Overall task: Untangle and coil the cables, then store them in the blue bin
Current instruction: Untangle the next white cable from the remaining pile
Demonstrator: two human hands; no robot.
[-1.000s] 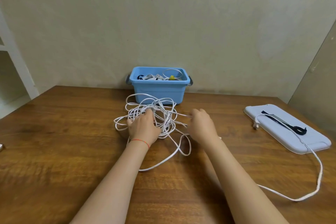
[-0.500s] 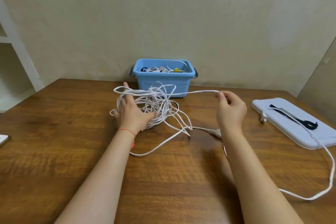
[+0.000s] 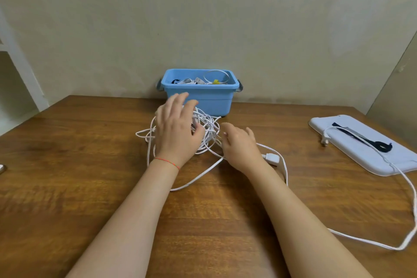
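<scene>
The tangled white cable (image 3: 207, 133) lies on the wooden table (image 3: 67, 165) just in front of the blue bin (image 3: 200, 95). The left hand (image 3: 176, 133) is spread, released, over the tangle. Whether the right hand (image 3: 241, 146), beside it with fingers curled downward, grips a strand cannot be told.

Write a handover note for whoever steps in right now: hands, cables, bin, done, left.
Left hand: open, fingers spread over the white cable tangle, not gripping.
Right hand: at the tangle's right edge, fingers curled; whether it pinches a strand cannot be told.
Tangle: on the table, just in front of the blue bin. Its white connector lies beside the right wrist.
Another stretch of white cable runs from the white lid across the table; a black strap lies on the lid.
Done: bin already holds some cables.
Left: untangle, coil, store.
</scene>
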